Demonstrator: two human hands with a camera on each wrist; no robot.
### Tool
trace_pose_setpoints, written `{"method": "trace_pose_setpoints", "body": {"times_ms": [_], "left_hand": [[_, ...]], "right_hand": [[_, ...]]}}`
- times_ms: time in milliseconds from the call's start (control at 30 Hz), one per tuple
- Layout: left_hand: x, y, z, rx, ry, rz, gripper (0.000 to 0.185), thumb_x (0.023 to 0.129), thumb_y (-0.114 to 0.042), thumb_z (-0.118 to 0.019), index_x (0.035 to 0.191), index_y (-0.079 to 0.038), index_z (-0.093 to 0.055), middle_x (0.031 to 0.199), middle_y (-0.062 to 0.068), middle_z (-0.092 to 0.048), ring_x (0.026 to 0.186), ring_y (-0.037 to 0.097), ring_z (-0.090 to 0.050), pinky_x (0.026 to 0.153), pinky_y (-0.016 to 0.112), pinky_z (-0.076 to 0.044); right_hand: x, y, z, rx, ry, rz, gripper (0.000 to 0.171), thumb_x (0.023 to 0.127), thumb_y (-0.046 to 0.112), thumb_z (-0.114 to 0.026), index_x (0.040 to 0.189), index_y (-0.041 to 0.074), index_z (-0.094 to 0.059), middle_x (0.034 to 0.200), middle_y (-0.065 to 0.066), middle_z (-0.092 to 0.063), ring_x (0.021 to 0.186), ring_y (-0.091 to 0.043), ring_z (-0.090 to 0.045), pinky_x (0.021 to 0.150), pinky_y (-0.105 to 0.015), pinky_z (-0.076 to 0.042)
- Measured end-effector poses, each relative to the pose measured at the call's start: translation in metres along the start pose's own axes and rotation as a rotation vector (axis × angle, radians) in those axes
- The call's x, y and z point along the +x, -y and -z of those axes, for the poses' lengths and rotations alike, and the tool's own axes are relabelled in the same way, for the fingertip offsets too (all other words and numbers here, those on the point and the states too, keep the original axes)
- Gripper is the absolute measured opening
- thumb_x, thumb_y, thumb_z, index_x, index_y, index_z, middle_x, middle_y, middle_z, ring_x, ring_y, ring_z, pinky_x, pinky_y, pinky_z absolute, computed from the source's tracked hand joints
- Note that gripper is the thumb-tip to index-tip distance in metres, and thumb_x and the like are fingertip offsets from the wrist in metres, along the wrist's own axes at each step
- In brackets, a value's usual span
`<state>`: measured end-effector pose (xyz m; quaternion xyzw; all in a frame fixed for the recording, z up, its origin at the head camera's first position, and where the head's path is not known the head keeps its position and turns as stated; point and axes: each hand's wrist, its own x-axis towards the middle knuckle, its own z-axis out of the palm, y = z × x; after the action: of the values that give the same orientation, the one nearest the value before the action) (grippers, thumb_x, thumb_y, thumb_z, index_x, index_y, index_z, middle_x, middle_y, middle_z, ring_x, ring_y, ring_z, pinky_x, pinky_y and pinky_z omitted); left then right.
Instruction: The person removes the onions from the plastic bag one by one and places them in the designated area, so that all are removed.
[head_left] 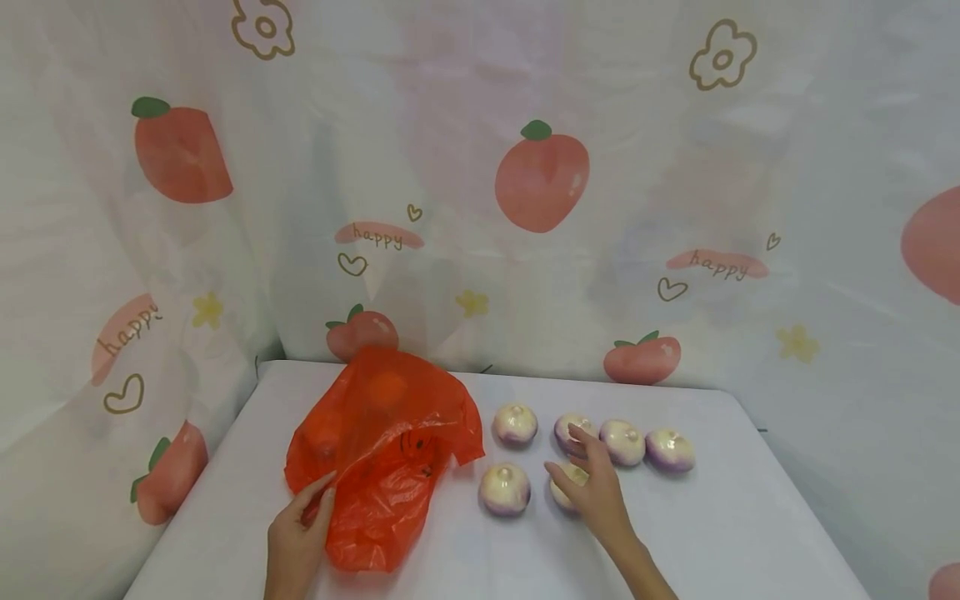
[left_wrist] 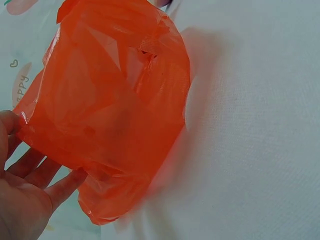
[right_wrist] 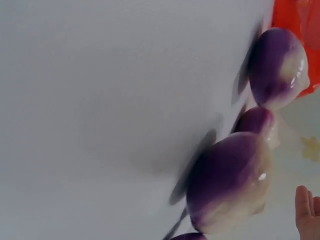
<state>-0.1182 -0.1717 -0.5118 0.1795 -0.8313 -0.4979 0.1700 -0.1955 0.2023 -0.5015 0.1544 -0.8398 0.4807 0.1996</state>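
Observation:
A thin red plastic bag (head_left: 382, 533) lies on the left of the table, bulging over round shapes that show dimly through it. My left hand (head_left: 295, 533) pinches the bag's near left edge; in the left wrist view that hand (left_wrist: 30, 190) has its thumb and fingers at the bag's rim. Several glossy purple-and-white onions stand right of the bag. Above a front onion (head_left: 562, 487) my right hand (head_left: 596, 492) hovers with fingers spread, partly hiding it and the onion behind (head_left: 567, 425). The right wrist view shows a large onion (right_wrist: 227, 180) beside the fingertips, apart from them.
Other onions sit close by: one near the bag (head_left: 505, 489), one behind it (head_left: 515, 425), and two at the right (head_left: 622, 442), (head_left: 670, 451). A white cloth covers the table (head_left: 720, 533). Fruit-printed curtains (head_left: 465, 275) hang along its back and sides.

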Motion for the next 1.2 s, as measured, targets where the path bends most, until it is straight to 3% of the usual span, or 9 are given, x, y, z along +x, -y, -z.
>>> {"method": "trace_pose_setpoints", "body": {"times_ms": [167,300,433,533,667,900,1200], "left_hand": [[0.0,0.001,0.001,-0.007,-0.016,-0.012,0.026,0.093,-0.014,-0.06,0.118,-0.008,-0.066,0.112,0.011,-0.066,0.096,0.025,-0.063,0.08,0.035,-0.052],[0.001,0.0,0.002,-0.007,-0.017,-0.017,0.026,0.094,-0.015,-0.06,0.118,-0.008,-0.066,0.111,0.011,-0.066,0.094,0.024,-0.064,0.079,0.034,-0.052],[0.002,-0.001,0.002,-0.001,-0.01,-0.006,0.028,0.094,-0.018,-0.059,0.12,-0.007,-0.065,0.113,0.013,-0.065,0.095,0.026,-0.063,0.08,0.035,-0.051],[0.003,-0.001,0.003,-0.008,-0.008,-0.006,0.028,0.094,-0.017,-0.059,0.12,-0.008,-0.065,0.112,0.012,-0.065,0.094,0.026,-0.063,0.079,0.034,-0.052],[0.002,-0.001,0.004,-0.013,-0.014,-0.017,0.026,0.094,-0.015,-0.059,0.118,-0.008,-0.066,0.111,0.011,-0.066,0.093,0.024,-0.064,0.078,0.034,-0.053],[0.003,-0.001,0.004,0.011,-0.023,-0.028,0.027,0.094,-0.016,-0.059,0.119,-0.007,-0.065,0.111,0.013,-0.066,0.094,0.026,-0.064,0.079,0.036,-0.052],[0.005,0.0,0.005,-0.009,0.002,-0.015,0.028,0.094,-0.017,-0.06,0.12,-0.009,-0.065,0.114,0.012,-0.065,0.096,0.025,-0.063,0.081,0.035,-0.051]], "right_hand": [[0.009,0.017,-0.019,0.065,0.084,0.094,0.061,0.077,0.004,-0.077,0.129,-0.003,-0.048,0.126,-0.017,-0.054,0.109,-0.035,-0.055,0.086,-0.042,-0.05],[0.015,0.028,-0.032,0.157,0.267,0.063,0.053,0.079,0.002,-0.074,0.126,-0.003,-0.051,0.12,-0.013,-0.058,0.105,-0.033,-0.057,0.086,-0.048,-0.049],[0.019,0.042,-0.045,0.197,0.446,0.031,0.047,0.084,0.011,-0.072,0.125,0.001,-0.054,0.117,-0.008,-0.061,0.102,-0.022,-0.059,0.088,-0.046,-0.049],[0.021,0.052,-0.057,0.213,0.531,0.049,0.046,0.086,0.021,-0.071,0.126,0.004,-0.055,0.117,-0.007,-0.061,0.102,-0.02,-0.059,0.088,-0.044,-0.049],[0.024,0.064,-0.074,0.178,0.586,0.072,0.049,0.086,0.028,-0.07,0.126,0.006,-0.055,0.118,-0.004,-0.06,0.102,-0.023,-0.058,0.088,-0.042,-0.049],[0.033,0.083,-0.098,0.023,0.68,0.068,0.054,0.085,0.034,-0.07,0.13,0.008,-0.053,0.124,0.0,-0.055,0.111,-0.019,-0.053,0.094,-0.038,-0.046],[0.048,0.091,-0.14,-0.06,0.784,-0.021,0.063,0.083,0.038,-0.072,0.134,0.009,-0.049,0.123,0.002,-0.055,0.112,-0.021,-0.051,0.089,-0.032,-0.049]]}}
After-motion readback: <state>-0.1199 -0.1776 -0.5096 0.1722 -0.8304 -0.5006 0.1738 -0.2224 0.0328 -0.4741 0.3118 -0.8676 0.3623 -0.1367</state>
